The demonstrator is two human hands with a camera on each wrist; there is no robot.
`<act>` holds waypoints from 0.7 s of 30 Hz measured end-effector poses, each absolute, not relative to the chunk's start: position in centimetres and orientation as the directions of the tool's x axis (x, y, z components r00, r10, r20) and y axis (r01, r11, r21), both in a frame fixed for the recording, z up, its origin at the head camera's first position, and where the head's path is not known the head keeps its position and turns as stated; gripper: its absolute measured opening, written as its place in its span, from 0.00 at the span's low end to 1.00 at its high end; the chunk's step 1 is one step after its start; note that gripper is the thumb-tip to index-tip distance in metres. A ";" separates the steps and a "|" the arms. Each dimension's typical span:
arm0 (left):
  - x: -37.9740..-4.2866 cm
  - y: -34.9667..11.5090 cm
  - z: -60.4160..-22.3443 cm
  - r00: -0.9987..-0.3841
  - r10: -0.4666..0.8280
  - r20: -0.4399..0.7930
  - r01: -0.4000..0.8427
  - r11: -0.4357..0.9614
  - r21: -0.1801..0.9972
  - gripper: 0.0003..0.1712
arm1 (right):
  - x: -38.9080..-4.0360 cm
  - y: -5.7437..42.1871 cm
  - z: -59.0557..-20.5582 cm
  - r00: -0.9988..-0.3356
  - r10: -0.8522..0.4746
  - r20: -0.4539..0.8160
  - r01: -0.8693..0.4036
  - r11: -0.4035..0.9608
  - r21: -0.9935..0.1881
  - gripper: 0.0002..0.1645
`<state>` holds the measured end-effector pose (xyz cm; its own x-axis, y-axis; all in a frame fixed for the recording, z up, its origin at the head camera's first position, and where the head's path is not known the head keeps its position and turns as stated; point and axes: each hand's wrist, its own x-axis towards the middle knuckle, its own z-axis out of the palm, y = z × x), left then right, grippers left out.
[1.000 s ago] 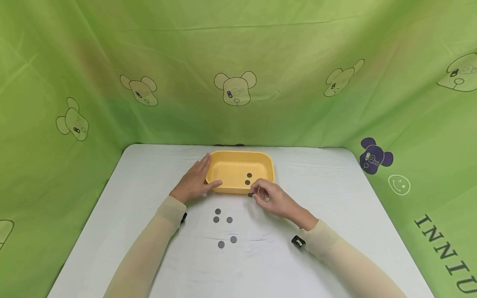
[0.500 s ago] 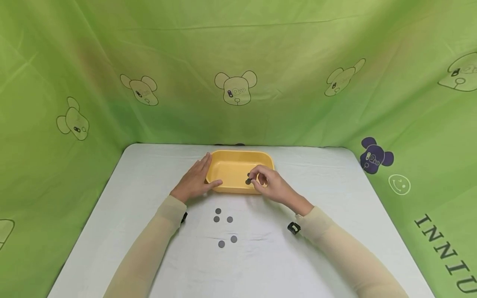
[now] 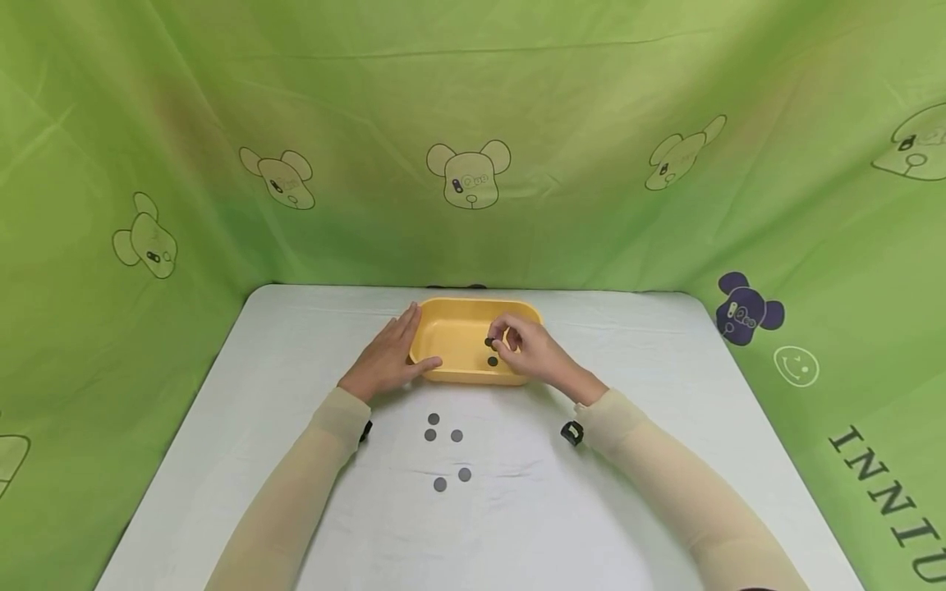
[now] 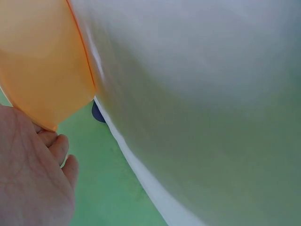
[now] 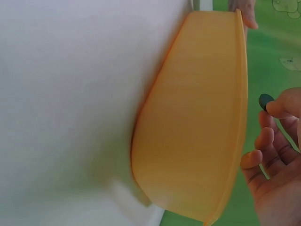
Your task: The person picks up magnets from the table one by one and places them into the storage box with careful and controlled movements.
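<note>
A yellow rectangular tub (image 3: 451,328) stands toward the back of the white table. My left hand (image 3: 380,357) rests against its left end, fingers straight along the side and thumb on the front rim. Over the right part of the tub, my right hand (image 3: 532,351) pinches a small dark round disc (image 5: 265,100) between thumb and fingertips, above rim height in the right wrist view. Another dark disc (image 3: 493,361) lies on the tub's floor just below those fingers; the hand covers part of the floor around it.
Several grey discs lie loose on the white tabletop (image 3: 369,509) in front of the tub, among them a front disc (image 3: 440,484) and a nearer-to-tub disc (image 3: 433,419). A green printed cloth (image 3: 369,238) rises behind and at both sides.
My right hand has carried the pinched disc from the tub's front edge over the rim and further in, above the discs inside. The left hand has stayed at the tub's left end.
</note>
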<state>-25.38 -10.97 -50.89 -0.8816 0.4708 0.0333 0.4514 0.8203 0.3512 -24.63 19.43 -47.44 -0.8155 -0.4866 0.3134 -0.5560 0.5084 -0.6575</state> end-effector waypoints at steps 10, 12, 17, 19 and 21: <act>-25.3 -10.9 -50.7 -0.884 0.468 0.027 0.444 0.816 0.370 0.63 | -26.5 18.8 -47.8 -0.839 -0.485 0.248 -0.514 0.555 -0.654 0.05; -25.3 -10.9 -50.8 -0.882 0.470 0.031 0.447 0.814 0.371 0.63 | -26.8 18.7 -47.8 -0.840 -0.487 0.240 -0.511 0.561 -0.651 0.05; -25.4 -11.0 -50.9 -0.881 0.471 0.036 0.450 0.815 0.365 0.64 | -27.3 18.5 -48.0 -0.846 -0.483 0.228 -0.500 0.566 -0.656 0.04; -25.5 -11.0 -50.9 -0.882 0.470 0.032 0.448 0.816 0.365 0.64 | -27.7 18.5 -48.3 -0.850 -0.479 0.221 -0.492 0.567 -0.661 0.04; -25.5 -11.0 -50.9 -0.883 0.468 0.028 0.445 0.818 0.366 0.64 | -28.0 18.4 -48.4 -0.852 -0.479 0.211 -0.484 0.567 -0.667 0.04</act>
<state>-25.47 -10.99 -50.92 -0.8834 0.4678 0.0282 0.4446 0.8176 0.3657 -27.97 18.45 -48.42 -0.8519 -0.4792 0.2112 -0.4841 0.5668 -0.6666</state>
